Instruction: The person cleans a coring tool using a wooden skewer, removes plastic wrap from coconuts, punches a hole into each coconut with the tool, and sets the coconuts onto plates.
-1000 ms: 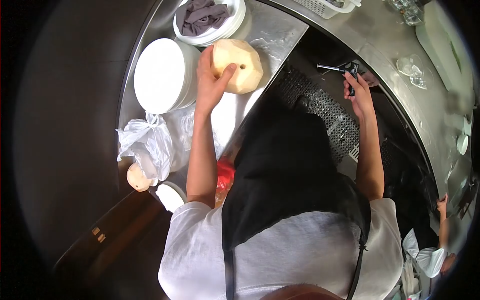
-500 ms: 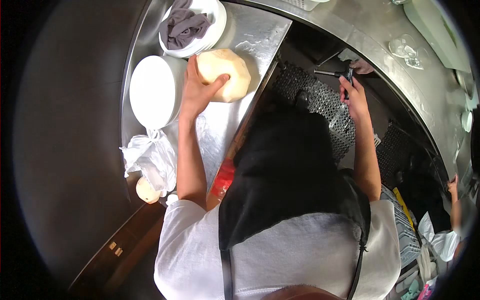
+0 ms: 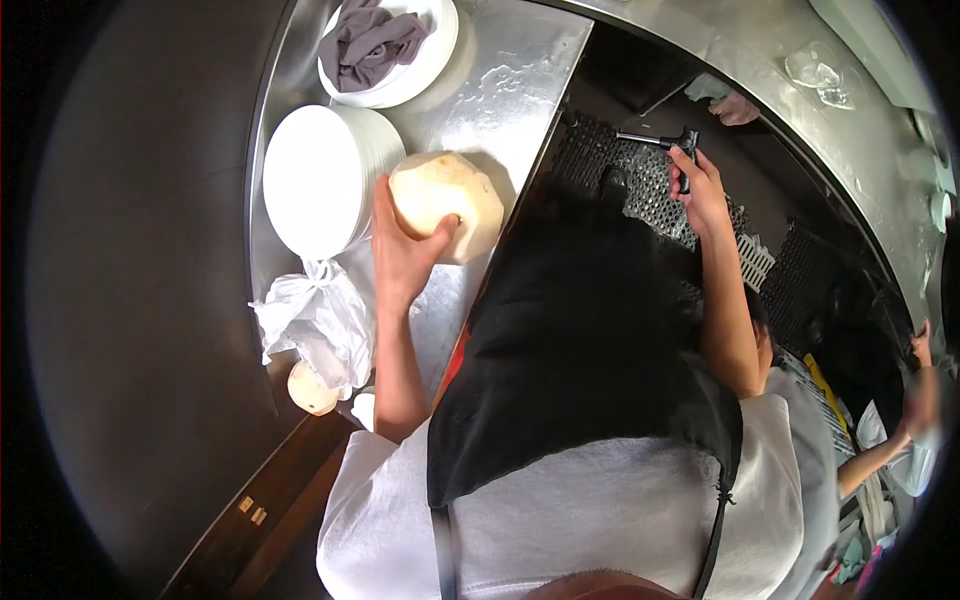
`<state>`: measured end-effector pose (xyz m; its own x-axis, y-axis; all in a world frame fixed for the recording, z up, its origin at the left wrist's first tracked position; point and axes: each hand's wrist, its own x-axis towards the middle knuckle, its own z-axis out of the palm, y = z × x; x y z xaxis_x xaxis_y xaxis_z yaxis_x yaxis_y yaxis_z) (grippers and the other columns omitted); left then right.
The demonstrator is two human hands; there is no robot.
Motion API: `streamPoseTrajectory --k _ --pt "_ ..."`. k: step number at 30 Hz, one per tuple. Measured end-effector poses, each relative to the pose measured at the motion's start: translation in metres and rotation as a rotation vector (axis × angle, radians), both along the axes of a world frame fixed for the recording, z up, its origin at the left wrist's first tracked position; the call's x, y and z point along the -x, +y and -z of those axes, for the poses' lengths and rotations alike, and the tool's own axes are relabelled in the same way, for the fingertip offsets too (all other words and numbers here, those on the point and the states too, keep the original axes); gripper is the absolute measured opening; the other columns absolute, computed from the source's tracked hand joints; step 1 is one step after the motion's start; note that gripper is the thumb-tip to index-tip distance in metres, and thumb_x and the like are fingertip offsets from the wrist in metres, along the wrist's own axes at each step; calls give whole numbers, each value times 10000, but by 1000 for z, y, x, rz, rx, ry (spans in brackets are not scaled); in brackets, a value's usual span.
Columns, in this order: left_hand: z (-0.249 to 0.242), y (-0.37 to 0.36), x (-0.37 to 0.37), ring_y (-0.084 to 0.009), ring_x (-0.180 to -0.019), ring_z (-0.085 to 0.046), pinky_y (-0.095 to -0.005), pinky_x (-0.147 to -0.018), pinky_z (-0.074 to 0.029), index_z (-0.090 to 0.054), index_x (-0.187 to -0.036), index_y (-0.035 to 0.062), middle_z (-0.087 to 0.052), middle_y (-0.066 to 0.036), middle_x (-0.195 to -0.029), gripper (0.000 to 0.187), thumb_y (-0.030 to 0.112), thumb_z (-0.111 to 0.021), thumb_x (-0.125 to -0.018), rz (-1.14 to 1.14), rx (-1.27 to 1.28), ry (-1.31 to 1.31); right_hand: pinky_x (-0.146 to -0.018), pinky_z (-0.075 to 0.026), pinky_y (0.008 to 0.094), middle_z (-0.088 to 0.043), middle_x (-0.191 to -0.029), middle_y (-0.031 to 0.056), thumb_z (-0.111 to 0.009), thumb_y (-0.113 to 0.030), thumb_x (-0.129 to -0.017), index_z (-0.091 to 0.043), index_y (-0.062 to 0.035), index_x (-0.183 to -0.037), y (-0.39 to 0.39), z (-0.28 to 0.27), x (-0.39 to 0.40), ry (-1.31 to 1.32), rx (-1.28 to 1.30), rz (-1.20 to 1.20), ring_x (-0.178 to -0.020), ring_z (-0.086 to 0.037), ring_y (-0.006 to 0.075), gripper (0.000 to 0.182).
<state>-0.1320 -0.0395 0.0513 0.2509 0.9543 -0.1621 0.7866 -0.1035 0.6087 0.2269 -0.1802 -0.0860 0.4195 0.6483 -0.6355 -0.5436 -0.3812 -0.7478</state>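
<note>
A trimmed, pale coconut [image 3: 455, 195] with flat-cut sides sits on the steel counter. My left hand [image 3: 408, 255] grips it from the near left side, fingers along its edge and thumb pressed on its face by a small dark spot. To the right, beyond the counter edge and above the floor, my right hand [image 3: 703, 192] is closed round the black handle of a coconut opener [image 3: 645, 138]. The opener's slim metal tube points left toward the counter, apart from the coconut.
Left of the coconut stands a stack of white plates [image 3: 315, 180]. A grey cloth [image 3: 370, 45] lies on more plates behind. Nearer me are a white plastic bag [image 3: 318, 315] and another coconut [image 3: 312, 388]. Another person's arm [image 3: 875, 465] shows at right.
My left hand and the coconut have come nearer to me, away from the cloth-topped plates. The opener has shifted slightly left in my right hand. Another person has come closer behind my right elbow.
</note>
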Motion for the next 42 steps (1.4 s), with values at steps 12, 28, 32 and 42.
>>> streamPoseTrajectory --k 12,28,32,42 --pt "-14 -25 27 -330 -1252 -495 -379 -1044 -405 -272 -1438 -106 -457 -289 -1367 975 230 -819 -703 -14 59 74 -492 -397 232 -532 -702 -22 -670 -253 -911 -555 -86 -887 16 2 24 -7 -7 -63 -566 -492 73 204" --pt "-31 -32 -139 -239 -1195 -515 -366 -988 -420 -177 -1514 70 -507 -189 -1341 666 217 -546 -980 272 244 -1020 -807 -500 392 -584 -1011 186 -694 -9 -790 -549 11 -1240 59 -178 73 -1209 -656 -443 -913 -587 370 473" --pt "-13 0 -176 -250 -1159 -538 -397 -992 -436 -367 -1375 45 -494 -191 -1339 433 317 -422 -1042 124 265 -1202 -882 -489 409 -582 -1118 140 -726 -81 -782 -600 4 -1191 78 -183 33 -1194 -778 -598 -1010 -586 334 437" --pt "-30 60 -240 -223 -860 -650 -372 -836 -531 -531 -1222 10 -616 -114 -1013 367 195 -644 -926 -86 218 -1184 -686 -520 333 -714 -840 86 -573 -208 -930 -693 -13 -992 209 -280 -445 -1504 -261 49 -750 -669 182 238"
